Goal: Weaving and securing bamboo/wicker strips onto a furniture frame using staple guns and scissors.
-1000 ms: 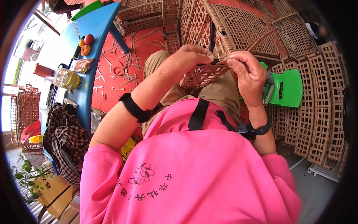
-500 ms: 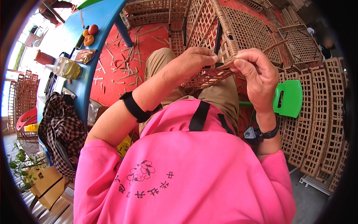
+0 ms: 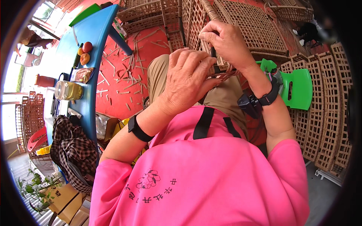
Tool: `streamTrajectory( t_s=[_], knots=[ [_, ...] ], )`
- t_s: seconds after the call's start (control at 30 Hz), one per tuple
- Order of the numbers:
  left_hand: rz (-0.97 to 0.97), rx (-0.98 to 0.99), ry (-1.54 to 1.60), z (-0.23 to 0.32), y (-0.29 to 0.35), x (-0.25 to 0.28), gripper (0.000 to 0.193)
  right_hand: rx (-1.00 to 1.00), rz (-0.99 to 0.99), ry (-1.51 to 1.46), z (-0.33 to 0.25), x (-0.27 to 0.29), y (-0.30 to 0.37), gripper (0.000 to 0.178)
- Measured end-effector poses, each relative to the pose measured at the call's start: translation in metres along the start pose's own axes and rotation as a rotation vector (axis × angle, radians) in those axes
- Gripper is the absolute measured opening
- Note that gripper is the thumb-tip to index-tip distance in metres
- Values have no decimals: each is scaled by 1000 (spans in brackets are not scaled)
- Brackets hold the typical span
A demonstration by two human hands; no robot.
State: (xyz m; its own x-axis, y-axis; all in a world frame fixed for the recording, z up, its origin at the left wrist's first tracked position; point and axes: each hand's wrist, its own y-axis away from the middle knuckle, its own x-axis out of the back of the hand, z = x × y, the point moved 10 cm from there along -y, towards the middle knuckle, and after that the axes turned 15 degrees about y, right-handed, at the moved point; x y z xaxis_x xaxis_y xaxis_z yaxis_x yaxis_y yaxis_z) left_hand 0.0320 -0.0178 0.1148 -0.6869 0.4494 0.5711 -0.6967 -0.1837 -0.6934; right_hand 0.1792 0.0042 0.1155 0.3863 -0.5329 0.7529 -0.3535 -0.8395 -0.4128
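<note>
A brown woven wicker piece (image 3: 194,23) with open lattice sides and a wrapped, corded edge rises in front of my lap. My left hand (image 3: 184,77) lies back up over its near part, fingers bent round the lattice and thumb stretched beneath. Just beyond it, at the corded edge, my right hand (image 3: 229,43) is closed, its thumb and forefinger pinched at a wicker strip (image 3: 205,46). The pinch itself is partly hidden. A black band circles my left wrist, and a dark strap with a small device sits on my right.
At left, a blue table (image 3: 90,28) carries fruit (image 3: 85,58), a glass jar (image 3: 69,90) of yellowish liquid and a reddish cup (image 3: 44,80). Cut strips litter the red floor (image 3: 113,84). A green chair (image 3: 300,88) and stacked woven panels (image 3: 326,113) stand right.
My right hand has moved up and left, from the near corner to the corded edge. My left hand has shifted lower, from a fingertip pinch to a wider hold on the lattice.
</note>
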Motion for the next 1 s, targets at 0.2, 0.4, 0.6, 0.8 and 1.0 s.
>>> streamTrajectory(
  t_s=[0.2, 0.4, 0.6, 0.8, 1.0],
  knots=[
    [-97, -67, -49, 6, -9, -15, 37, 70, -40, 100, -7, -6, -1, 17],
    [-173, 97, 139, -9, -13, -15, 34, 209, 466, -320, -27, 93, 50, 13],
    [-460, 606, 667, -57, -8, -45, 35, -50, -11, -277, -25, 57, 121, 16],
    [-538, 898, 998, -68, 8, -63, 34, -436, -152, -359, 16, -8, 159, 28],
    [-457, 925, 1239, -69, 13, -70, 31, -370, -128, -197, 8, -14, 147, 31]
  ],
)
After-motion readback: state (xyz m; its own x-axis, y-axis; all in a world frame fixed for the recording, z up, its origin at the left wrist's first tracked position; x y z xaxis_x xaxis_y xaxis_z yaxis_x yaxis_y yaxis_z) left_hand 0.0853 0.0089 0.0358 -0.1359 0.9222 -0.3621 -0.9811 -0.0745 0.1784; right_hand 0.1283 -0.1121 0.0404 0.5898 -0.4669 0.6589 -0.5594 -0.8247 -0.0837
